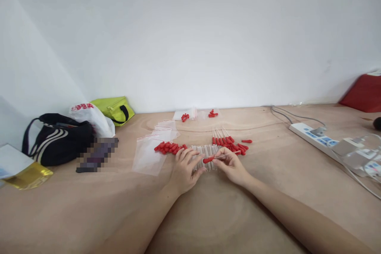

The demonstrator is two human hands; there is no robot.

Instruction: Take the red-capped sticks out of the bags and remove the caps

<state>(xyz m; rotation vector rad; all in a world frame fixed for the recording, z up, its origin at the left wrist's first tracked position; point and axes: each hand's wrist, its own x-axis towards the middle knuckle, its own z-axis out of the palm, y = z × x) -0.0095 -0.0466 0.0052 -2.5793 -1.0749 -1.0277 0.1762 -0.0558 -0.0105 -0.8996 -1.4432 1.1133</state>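
Between the thumb and fingers of my right hand (pixel 230 166) is a dropper, its red rubber bulb (pixel 208 159) pointing left and its thin clear tube running back through the grip. My left hand (pixel 187 168) lies just left of the bulb, fingers spread, over the edge of a row of clear thin tubes (pixel 205 151). A heap of loose red bulbs (pixel 166 147) lies beyond my left fingertips. Behind my right hand, several droppers (pixel 222 140) lie side by side, tubes pointing at the wall. More red bulbs (pixel 242 149) are beside them.
Clear zip bags (pixel 150 156) lie flat on the left; two more bags with red bulbs (pixel 185 117) are near the wall. A black bag (pixel 59 139), a white plastic bag (pixel 92 119) and a green pouch (pixel 117 109) stand left. A power strip (pixel 312 135) with cables is right.
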